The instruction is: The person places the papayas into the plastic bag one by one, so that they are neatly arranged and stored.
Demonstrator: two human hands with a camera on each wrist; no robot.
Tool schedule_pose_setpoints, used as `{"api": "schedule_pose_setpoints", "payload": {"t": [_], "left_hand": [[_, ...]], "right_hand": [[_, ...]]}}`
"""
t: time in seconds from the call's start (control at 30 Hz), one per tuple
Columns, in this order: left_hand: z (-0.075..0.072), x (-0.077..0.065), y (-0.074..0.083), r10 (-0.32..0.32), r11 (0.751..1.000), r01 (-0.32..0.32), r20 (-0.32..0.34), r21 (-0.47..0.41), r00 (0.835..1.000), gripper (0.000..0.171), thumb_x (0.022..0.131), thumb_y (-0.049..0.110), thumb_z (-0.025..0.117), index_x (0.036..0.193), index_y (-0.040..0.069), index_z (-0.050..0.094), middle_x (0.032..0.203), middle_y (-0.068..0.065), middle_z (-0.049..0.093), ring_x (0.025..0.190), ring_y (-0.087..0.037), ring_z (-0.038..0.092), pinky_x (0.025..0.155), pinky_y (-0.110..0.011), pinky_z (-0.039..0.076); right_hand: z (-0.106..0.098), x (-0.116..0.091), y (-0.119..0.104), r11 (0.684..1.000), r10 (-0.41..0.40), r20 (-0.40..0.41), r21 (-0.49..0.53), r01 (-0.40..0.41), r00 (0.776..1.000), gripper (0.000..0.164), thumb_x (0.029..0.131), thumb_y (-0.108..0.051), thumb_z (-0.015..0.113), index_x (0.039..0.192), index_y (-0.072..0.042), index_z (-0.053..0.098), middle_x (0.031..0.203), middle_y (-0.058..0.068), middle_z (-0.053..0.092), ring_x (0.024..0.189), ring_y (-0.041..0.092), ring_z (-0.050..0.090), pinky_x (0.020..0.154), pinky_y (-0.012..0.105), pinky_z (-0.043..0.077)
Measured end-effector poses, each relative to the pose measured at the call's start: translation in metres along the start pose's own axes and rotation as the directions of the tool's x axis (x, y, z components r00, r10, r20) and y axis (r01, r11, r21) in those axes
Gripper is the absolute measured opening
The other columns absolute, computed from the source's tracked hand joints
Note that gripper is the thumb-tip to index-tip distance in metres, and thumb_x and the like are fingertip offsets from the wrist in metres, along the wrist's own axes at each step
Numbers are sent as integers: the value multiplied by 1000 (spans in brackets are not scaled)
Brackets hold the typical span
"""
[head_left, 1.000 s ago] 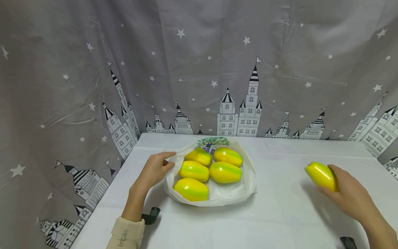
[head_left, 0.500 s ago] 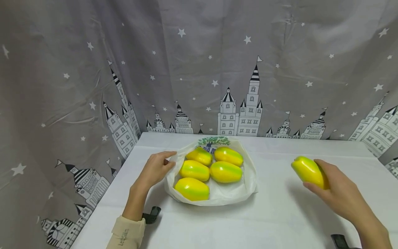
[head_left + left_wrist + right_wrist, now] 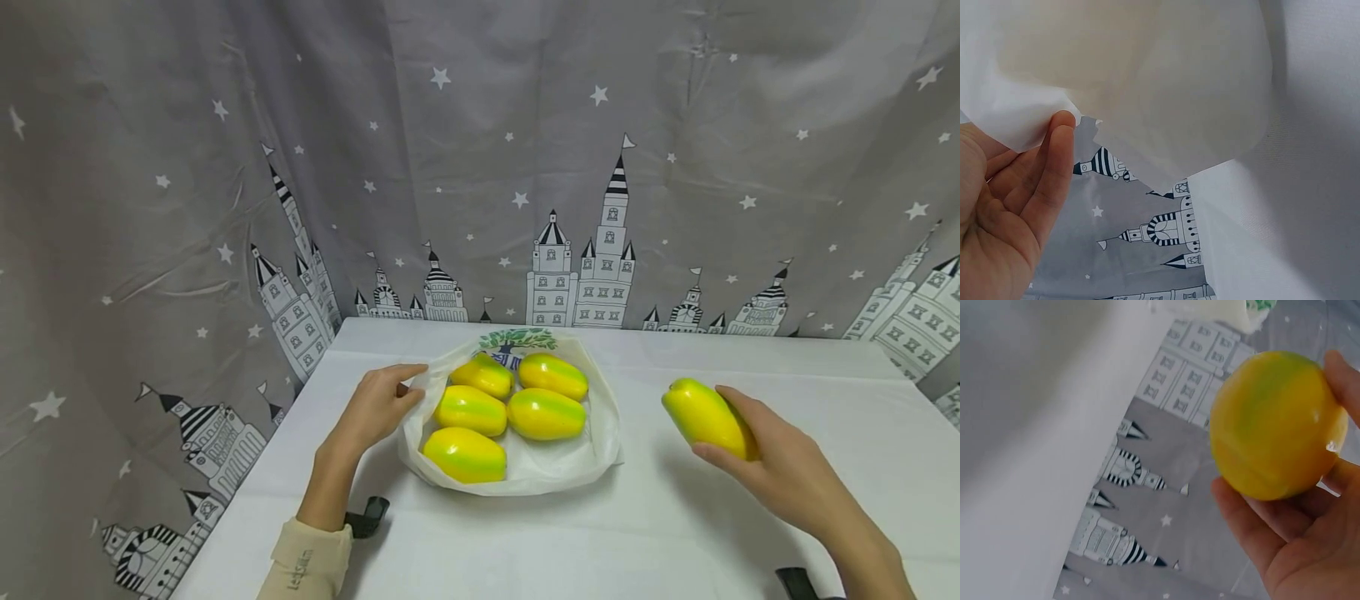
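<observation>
With my left hand (image 3: 378,408) I pinch the left rim of a white plastic bag (image 3: 603,450). The bag lies with its mouth spread, and a printed green tree shows at its back. Inside rest several glossy oblong yellow-green fruits (image 3: 546,414), papaya-like in shape. The left wrist view has the bag's edge between the thumb side and fingertips (image 3: 1063,122). To the right of the bag, my right hand (image 3: 787,462) grips one more such oblong yellow-green fruit (image 3: 708,418) above the table. In the right wrist view, fingers and thumb wrap around this fruit (image 3: 1275,425).
A white cloth covers the table (image 3: 555,550). Behind and to the left hangs a grey curtain (image 3: 465,167) printed with castles and stars. Dark camera mounts (image 3: 367,518) stick out at both wrists.
My right hand has carried the fruit leftward, closer to the bag. The left hand and the fruits in the bag have stayed in place.
</observation>
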State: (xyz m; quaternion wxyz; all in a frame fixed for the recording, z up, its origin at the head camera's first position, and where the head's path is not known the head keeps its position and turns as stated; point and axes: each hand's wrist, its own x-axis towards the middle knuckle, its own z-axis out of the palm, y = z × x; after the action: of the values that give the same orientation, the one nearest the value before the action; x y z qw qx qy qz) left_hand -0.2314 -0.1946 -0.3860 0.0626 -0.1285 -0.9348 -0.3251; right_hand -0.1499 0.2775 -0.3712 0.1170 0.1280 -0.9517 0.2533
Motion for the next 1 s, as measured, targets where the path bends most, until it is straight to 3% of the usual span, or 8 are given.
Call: {"api": "schedule_pose_setpoints", "payload": {"t": [0.27, 0.57, 1.0], "left_hand": [[0, 1, 1, -18, 1000, 17, 4, 8, 1000, 42, 93, 5, 67, 133, 0, 60, 127, -17, 63, 91, -24, 65, 83, -41, 57], [0, 1, 2, -22, 1000, 22, 8, 5, 1000, 42, 93, 5, 67, 134, 1, 60, 128, -18, 63, 92, -24, 65, 83, -40, 57], [-1, -1, 2, -15, 1000, 15, 7, 8, 1000, 42, 93, 4, 67, 134, 0, 60, 128, -18, 63, 93, -25, 65, 83, -41, 57]], "right_hand": [[20, 3, -24, 997, -77, 18, 20, 77, 997, 76, 87, -45, 73, 144, -4, 45, 126, 15, 60, 92, 25, 57, 80, 50, 50], [44, 7, -41, 982, -189, -16, 16, 189, 982, 69, 84, -35, 80, 140, -8, 50, 127, 8, 59, 102, 24, 59, 86, 52, 53], [60, 19, -62, 952, -304, -31, 18, 304, 952, 70, 81, -28, 83, 141, -10, 52, 138, 9, 55, 122, 31, 53, 98, 53, 47]]}}
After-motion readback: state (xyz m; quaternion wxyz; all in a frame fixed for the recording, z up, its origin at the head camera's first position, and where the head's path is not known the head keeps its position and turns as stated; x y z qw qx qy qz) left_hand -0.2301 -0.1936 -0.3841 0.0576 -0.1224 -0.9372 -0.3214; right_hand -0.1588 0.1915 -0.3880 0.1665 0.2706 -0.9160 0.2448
